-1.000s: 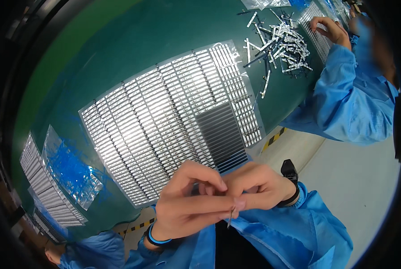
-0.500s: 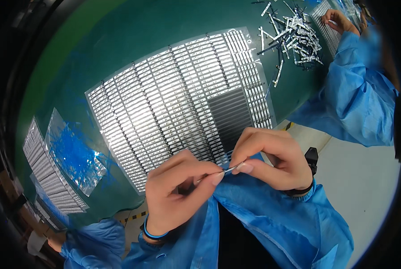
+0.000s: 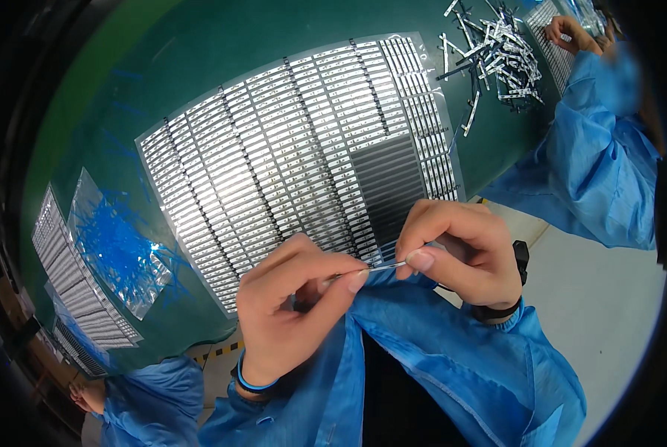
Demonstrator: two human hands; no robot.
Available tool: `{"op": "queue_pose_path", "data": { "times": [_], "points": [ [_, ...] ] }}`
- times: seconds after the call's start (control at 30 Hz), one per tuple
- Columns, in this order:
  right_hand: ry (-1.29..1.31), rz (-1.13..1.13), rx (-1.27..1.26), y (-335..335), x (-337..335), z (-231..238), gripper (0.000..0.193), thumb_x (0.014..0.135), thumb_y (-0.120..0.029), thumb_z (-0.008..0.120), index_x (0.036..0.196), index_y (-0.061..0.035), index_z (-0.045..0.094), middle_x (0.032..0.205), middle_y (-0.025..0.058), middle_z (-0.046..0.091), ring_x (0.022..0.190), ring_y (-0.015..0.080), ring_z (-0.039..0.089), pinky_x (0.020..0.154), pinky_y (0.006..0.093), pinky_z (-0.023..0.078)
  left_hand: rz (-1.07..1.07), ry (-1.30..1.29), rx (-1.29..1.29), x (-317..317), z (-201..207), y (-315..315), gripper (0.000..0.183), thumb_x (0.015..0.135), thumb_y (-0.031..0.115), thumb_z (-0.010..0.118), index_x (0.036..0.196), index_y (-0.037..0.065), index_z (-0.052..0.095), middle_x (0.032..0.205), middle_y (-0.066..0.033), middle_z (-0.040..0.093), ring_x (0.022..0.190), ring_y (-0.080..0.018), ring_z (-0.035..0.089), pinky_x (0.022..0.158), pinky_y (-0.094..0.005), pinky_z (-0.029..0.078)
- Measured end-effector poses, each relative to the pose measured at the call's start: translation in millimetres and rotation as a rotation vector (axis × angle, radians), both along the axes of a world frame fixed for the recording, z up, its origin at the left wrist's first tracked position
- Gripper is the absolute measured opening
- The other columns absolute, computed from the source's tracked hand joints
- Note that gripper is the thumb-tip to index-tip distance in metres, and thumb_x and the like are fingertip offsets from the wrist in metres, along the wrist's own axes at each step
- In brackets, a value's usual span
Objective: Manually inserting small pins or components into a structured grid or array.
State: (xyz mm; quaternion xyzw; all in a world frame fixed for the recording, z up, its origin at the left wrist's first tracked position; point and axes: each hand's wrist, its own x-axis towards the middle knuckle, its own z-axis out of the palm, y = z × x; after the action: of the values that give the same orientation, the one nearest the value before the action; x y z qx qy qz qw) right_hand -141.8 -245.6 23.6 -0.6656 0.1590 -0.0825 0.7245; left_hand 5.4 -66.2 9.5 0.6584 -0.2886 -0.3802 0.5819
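Observation:
My left hand (image 3: 296, 298) pinches one end of a thin, pale strip (image 3: 385, 267) between thumb and forefinger. The other end sits in a pinch of my right hand (image 3: 464, 257), so the strip spans the short gap between my fingertips. Its exact kind is too small to make out. Just beyond my hands, a large clear-backed sheet (image 3: 236, 176) lies on the green table, covered with rows of narrow white strips bearing dark marks. A dark grey patch (image 3: 389, 186) without white strips shows on the sheet near my right hand.
Loose white and black strips (image 3: 506, 63) lie heaped at the far right. Thin blue pieces (image 3: 117, 246) cover a clear plastic bag (image 3: 146, 302) at left, beside further strip sheets (image 3: 80, 272). A co-worker's hand (image 3: 568, 33) rests near another sheet at right; another person's hand (image 3: 87, 395) shows lower left.
My fingertips have drawn slightly apart, and more of the strip shows between them. The right hand has risen a little in the picture. The view has shifted slightly.

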Motion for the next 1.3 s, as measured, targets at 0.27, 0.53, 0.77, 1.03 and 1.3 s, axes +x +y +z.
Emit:
{"op": "queue_pose_path", "data": {
  "times": [0.27, 0.53, 0.77, 1.03, 1.3],
  "points": [
    [0.038, 0.031, 0.43, 13, 0, -11, 0.011, 0.106, -0.005, 0.058, 0.112, 0.0026, 0.062, 0.097, 0.0044, 0.063, 0.089, 0.0089, 0.062, 0.078, 0.0245, 0.05, -0.122, -0.168, -0.331, 11, -7, -1, 0.018, 0.077, 0.001, 0.084, 0.094, 0.005, 0.08, 0.109, -0.0113, 0.077, 0.073, -0.008, 0.06, 0.066, -0.026, 0.038],
    [-0.039, 0.054, 0.545, 14, -8, -9, 0.01, 0.106, -0.005, 0.058, 0.11, 0.0025, 0.063, 0.098, 0.0038, 0.062, 0.089, 0.0077, 0.06, 0.08, 0.0238, 0.051, -0.038, -0.049, -0.257, 6, -1, 8, 0.018, 0.08, -0.008, 0.079, 0.097, -0.001, 0.078, 0.104, -0.011, 0.063, 0.083, -0.0144, 0.063, 0.066, -0.0258, 0.047],
    [-0.06, 0.126, 0.544, 30, -18, -6, 0.01, 0.105, -0.004, 0.059, 0.11, 0.0034, 0.063, 0.098, 0.0048, 0.062, 0.088, 0.0089, 0.062, 0.08, 0.0242, 0.051, -0.095, -0.094, -0.247, -6, 6, 16, 0.016, 0.081, -0.008, 0.079, 0.096, -0.002, 0.078, 0.103, -0.0101, 0.062, 0.084, -0.0153, 0.064, 0.071, -0.027, 0.051],
    [-0.159, 0.021, 0.406, 48, -37, 3, 0.012, 0.105, -0.004, 0.058, 0.112, 0.0045, 0.064, 0.101, 0.0066, 0.065, 0.089, 0.009, 0.063, 0.079, 0.025, 0.053, -0.048, -0.087, -0.271, -30, 18, 35, 0.015, 0.083, -0.009, 0.078, 0.096, -0.002, 0.077, 0.094, -0.0072, 0.064, 0.08, -0.0124, 0.06, 0.069, -0.0246, 0.046],
    [-0.148, -0.069, 0.135, 62, -51, 23, 0.013, 0.105, -0.005, 0.059, 0.112, 0.0035, 0.064, 0.102, 0.0069, 0.067, 0.093, 0.0101, 0.067, 0.079, 0.0249, 0.054, 0.06, 0.0, -0.194, -52, 26, 53, 0.014, 0.086, -0.009, 0.076, 0.098, -0.002, 0.076, 0.085, -0.0033, 0.066, 0.073, -0.0081, 0.045, 0.066, -0.0229, 0.037]
  ]
}}
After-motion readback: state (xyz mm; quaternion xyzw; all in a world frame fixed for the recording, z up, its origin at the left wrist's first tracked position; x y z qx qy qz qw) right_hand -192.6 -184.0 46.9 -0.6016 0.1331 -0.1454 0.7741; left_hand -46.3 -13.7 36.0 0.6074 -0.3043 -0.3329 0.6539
